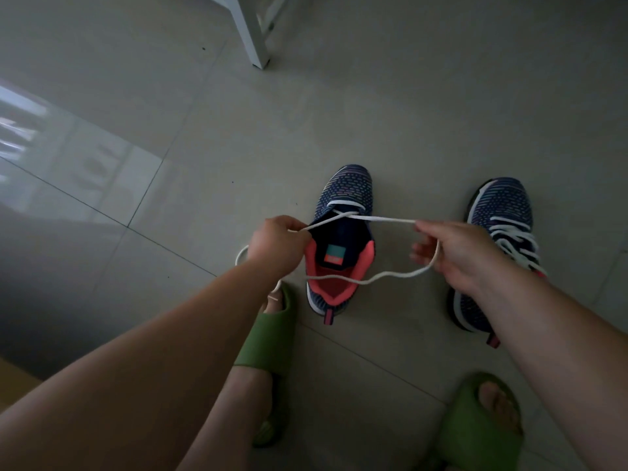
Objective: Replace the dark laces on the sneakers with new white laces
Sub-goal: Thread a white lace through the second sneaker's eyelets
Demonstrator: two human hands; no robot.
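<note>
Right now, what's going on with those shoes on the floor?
A person is lacing the dark blue knit sneaker with a coral lining. The left hand and right hand each pinch one end of a white cord lace, threaded only through the lowest eyelets. The matching sneaker beside it already carries white laces.

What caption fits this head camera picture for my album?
Both hands, left and right, pull a white lace through the middle sneaker; the other sneaker is already laced.
</note>
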